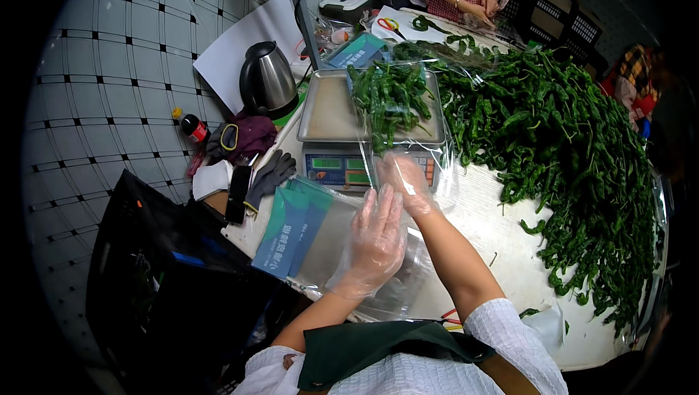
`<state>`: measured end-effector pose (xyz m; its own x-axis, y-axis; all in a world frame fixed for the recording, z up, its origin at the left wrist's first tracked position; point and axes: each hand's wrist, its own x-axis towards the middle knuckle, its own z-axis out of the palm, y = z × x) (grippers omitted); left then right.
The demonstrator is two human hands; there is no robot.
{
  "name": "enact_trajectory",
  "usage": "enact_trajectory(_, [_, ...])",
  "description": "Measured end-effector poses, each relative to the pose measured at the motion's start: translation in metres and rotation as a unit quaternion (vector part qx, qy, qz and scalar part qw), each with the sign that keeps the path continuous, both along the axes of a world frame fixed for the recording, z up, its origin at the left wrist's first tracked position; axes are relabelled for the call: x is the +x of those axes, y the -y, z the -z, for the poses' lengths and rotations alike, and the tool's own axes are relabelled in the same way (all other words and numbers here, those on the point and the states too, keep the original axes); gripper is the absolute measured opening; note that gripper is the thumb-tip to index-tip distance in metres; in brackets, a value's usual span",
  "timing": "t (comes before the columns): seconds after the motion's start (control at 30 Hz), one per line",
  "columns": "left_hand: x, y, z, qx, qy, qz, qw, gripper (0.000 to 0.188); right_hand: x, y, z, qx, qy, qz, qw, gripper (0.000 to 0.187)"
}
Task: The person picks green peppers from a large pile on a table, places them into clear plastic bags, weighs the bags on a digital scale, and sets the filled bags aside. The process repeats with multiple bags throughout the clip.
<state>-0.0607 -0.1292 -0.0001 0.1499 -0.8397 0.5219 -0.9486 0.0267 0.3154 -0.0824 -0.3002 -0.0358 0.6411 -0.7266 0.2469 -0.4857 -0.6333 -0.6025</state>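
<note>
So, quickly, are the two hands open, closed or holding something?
Left hand: fingers extended by the clear pepper bag; grip cannot be told.
Right hand: closed on the clear pepper bag.

Bagged peppers (389, 100) on scale tray (329, 107); pepper heap (561, 140) to right; kettle (274, 82) left.

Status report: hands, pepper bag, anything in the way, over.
Left hand and right hand gloved, at the pepper bag's near end. Bag over scale tray, contact unclear. Flat bags beneath left hand, seemingly not blocking.
</note>
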Motion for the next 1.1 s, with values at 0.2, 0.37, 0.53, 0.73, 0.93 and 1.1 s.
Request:
enact_trajectory(0.2, [0.005, -0.051, 0.016, -0.071, -0.007, 0.001, 0.997, 0.058, -0.133, -0.076, -0.004, 0.162, -0.001, -0.083, 0.983, 0.032])
enact_trajectory(0.37, [0.018, -0.066, 0.03, -0.01, -0.025, -0.014, 1.0, 0.066, -0.298, -0.14, 0.03, 0.381, 0.091, 0.104, 0.914, 0.02])
enact_trajectory(0.53, [0.037, -0.038, 0.049, -0.013, 0.005, -0.008, 1.0, 0.081, -0.323, -0.159, 0.036, 0.37, 0.384, 0.32, 0.783, 0.034])
enact_trajectory(0.73, [0.054, 0.032, 0.05, -0.005, 0.121, 0.056, 0.991, 0.087, -0.29, -0.157, 0.028, 0.444, 0.222, 0.298, 0.815, 0.038])
enact_trajectory(0.93, [0.083, 0.091, -0.016, 0.068, 0.285, 0.108, 0.95, 0.039, -0.244, -0.171, 0.017, 0.491, 0.126, 0.174, 0.844, 0.042])
enact_trajectory(1.1, [0.035, 0.108, -0.164, -0.229, 0.183, 0.167, 0.941, 0.02, -0.216, -0.161, 0.01, 0.595, 0.295, 0.093, 0.742, 0.062])
